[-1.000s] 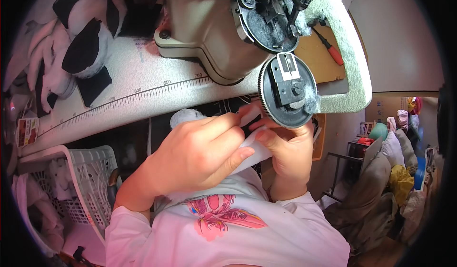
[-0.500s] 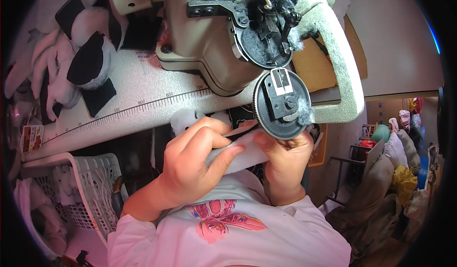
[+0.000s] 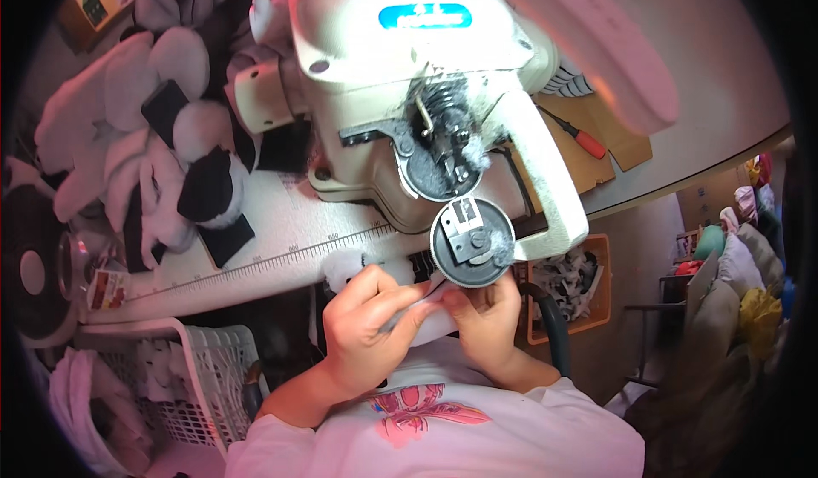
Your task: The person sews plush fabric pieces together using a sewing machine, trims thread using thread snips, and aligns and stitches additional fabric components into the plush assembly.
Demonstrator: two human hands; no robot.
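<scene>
White fabric [image 3: 436,324] gripped by the left hand [image 3: 366,325] and right hand [image 3: 489,325]
Likely light, soft and floppy, best pinched along its edges; it lies between them, at the near side of a black toothed disc [image 3: 479,243].

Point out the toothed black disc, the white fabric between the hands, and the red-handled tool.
Toothed black disc [image 3: 474,246]: head view, middle of its face.
White fabric [image 3: 434,324]: head view, its exposed part.
Red-handled tool [image 3: 590,145]: head view, its red handle.
</scene>
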